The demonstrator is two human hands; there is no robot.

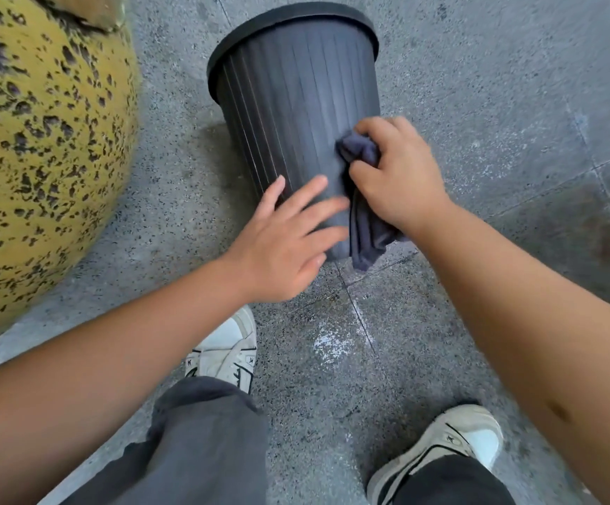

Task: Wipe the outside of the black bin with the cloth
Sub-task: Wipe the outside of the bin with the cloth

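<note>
- Head view: black bin (296, 114) lies tipped on the grey speckled floor (478, 85), rim end pointing away from the person, base end nearest their feet. Ribbed side wall faces up toward the camera.
- Progress, as a judgement: wiping looks mid-way. The cloth (360, 151) is on the wall low down toward the base, on the right side. The upper wall looks evenly dull, with no obvious dirt or wet streaks, so I cannot tell which parts are already wiped.
- Likely left: the band under the rim, the far side, and the underside resting on the floor, which is hidden. The bin would need rolling to reach that.
- Right hand (394, 176): fingers curled round the bunched dark cloth and pressing the wad against the bin wall. A loose tail of cloth hangs down past the base edge, close to the floor.
- Left hand (285, 246): fingers straight and spread, lying flat on the wall near the base. It holds nothing and looks to be steadying the bin.
- Hands sit just beside each other, left fingertips almost at the cloth tail; cannot tell if they touch.
- Nearby: a yellow mottled rounded object (41, 158) to the left, apart from the bin. The person's two sneakers show below.
</note>
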